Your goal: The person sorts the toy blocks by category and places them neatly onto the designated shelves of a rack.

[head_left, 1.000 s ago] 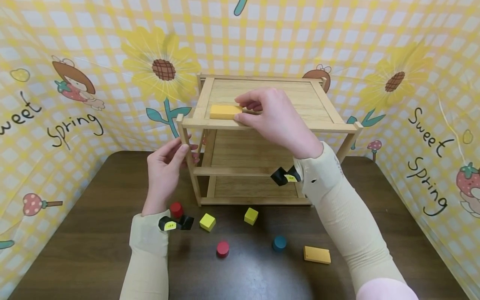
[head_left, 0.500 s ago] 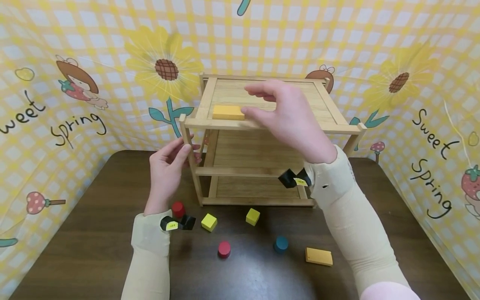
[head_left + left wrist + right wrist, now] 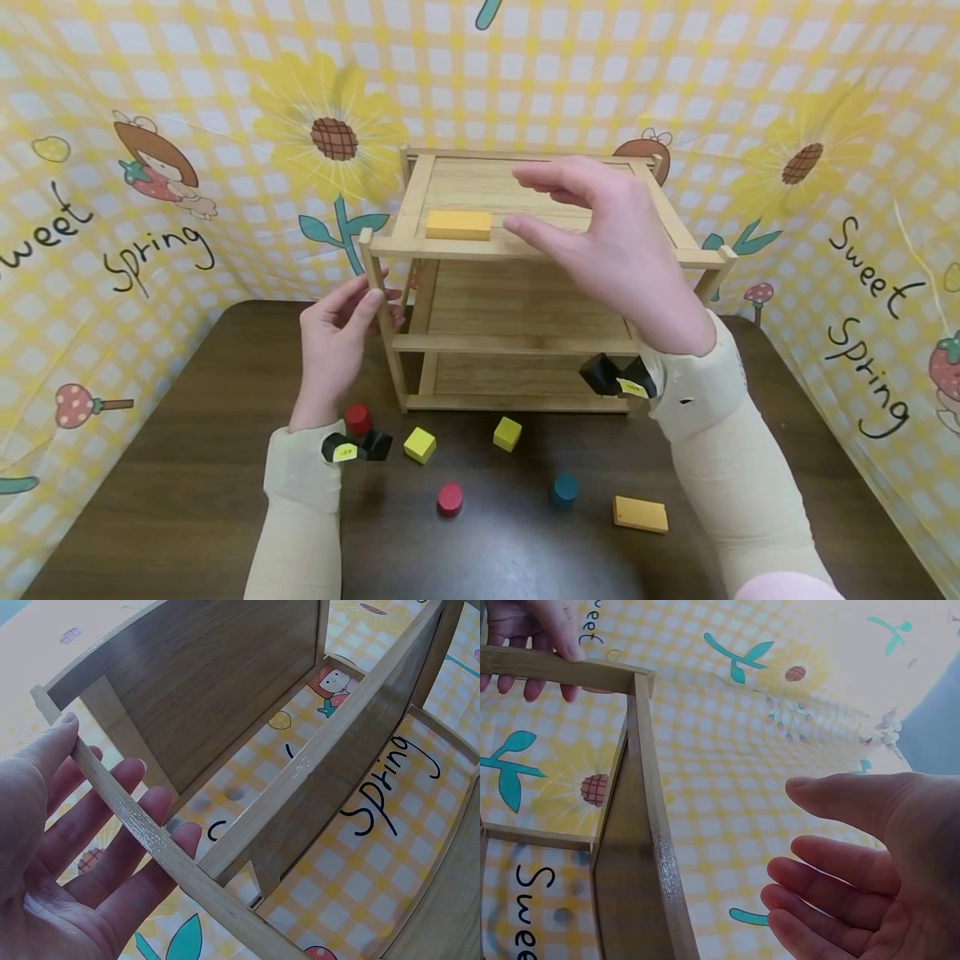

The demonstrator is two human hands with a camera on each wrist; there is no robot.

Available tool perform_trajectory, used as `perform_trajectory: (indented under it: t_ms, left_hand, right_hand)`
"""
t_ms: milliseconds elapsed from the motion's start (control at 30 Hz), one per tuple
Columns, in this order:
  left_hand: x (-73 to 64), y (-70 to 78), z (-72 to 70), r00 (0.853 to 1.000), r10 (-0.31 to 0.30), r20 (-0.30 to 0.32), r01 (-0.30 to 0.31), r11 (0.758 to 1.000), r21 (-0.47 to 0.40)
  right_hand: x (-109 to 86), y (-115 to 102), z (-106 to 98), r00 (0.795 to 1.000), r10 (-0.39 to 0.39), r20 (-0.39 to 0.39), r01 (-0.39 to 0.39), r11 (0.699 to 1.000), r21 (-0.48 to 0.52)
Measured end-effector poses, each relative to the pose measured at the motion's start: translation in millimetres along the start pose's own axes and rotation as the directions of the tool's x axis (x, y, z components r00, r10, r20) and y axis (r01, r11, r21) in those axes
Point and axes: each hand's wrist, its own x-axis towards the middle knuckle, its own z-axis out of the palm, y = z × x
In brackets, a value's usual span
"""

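Observation:
A three-tier wooden shelf [image 3: 525, 343] stands on the table. My left hand [image 3: 333, 346] grips its front left post; in the left wrist view the thumb lies on one side of the post [image 3: 124, 806] and the fingers pass behind it. On the top board, near the front left corner, lies a yellow-orange rectangular block [image 3: 459, 225]. Just right of that block, apart from it, my right hand [image 3: 618, 237] hovers over the top board with thumb and fingers spread and nothing between them. The right wrist view also shows this hand [image 3: 870, 862] holding nothing.
On the dark table [image 3: 187, 467], before the shelf, are a red cylinder [image 3: 357, 418], a pinkish-red cylinder [image 3: 450, 500], two yellow cubes [image 3: 420, 445], a blue cylinder [image 3: 564, 490] and another yellow-orange block [image 3: 640, 514]. A checkered cloth [image 3: 525, 75] hangs behind and at both sides.
My right hand has let go of the yellow-orange block on the top board and drawn away to the right, fingers spreading. The left hand keeps its place on the post.

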Motion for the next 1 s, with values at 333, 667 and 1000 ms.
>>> perform_trajectory:
  t_ms: [333,667,1000]
  left_hand:
    - [-1.3,0.7,-0.6,1.000,-0.009,-0.006,0.009,1.000,0.021]
    - [-0.3,1.5,-0.4,1.000,0.000,-0.007,0.001,1.000,0.029]
    - [-0.7,0.8,-1.1,1.000,0.002,0.004,-0.002,1.000,0.026]
  right_hand:
    - [-15.7,0.6,-3.5,0.998,-0.065,-0.018,0.065,0.998,0.012]
    - [-36.0,-1.4,-8.1,0.996,-0.093,-0.015,0.093,0.996,-0.010]
    - [-58.0,-2.0,-10.5,0.984,-0.176,-0.010,0.176,0.984,-0.016]
